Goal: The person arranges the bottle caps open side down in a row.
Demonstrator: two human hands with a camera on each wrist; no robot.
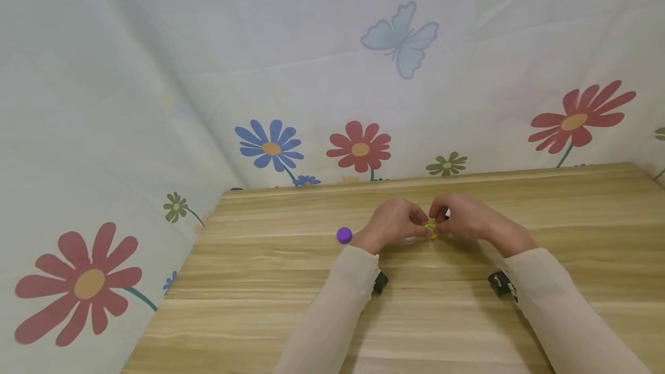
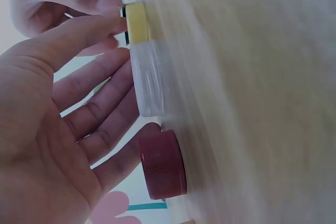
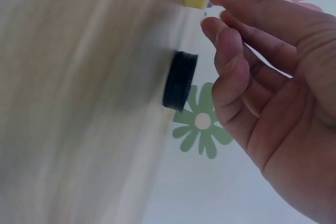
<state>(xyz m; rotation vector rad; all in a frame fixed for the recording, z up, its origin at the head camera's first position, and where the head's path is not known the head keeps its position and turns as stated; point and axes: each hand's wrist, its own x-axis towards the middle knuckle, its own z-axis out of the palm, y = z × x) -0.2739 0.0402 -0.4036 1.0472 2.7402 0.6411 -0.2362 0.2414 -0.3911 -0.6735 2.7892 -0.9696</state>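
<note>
A small yellow cap (image 1: 430, 227) lies on the table between the hands. My left hand (image 1: 392, 224) and my right hand (image 1: 464, 216) meet over it, thumbs and forefingers pinching its edge from either side. A dark edge shows on top of the yellow cap (image 2: 138, 23) in the left wrist view. Beside it, under the spread fingers of my left hand, is a clear ribbed cap (image 2: 147, 80), and a dark red cap (image 2: 163, 164) stands by the little finger. A black cap (image 3: 180, 81) sits near the curled lower fingers of my right hand.
A purple cap (image 1: 344, 235) lies just left of the left wrist. The wood-grain table (image 1: 249, 281) backs onto a white cloth (image 1: 312, 91) printed with flowers and a butterfly. Dark wrist devices (image 1: 500, 283) show below both cuffs.
</note>
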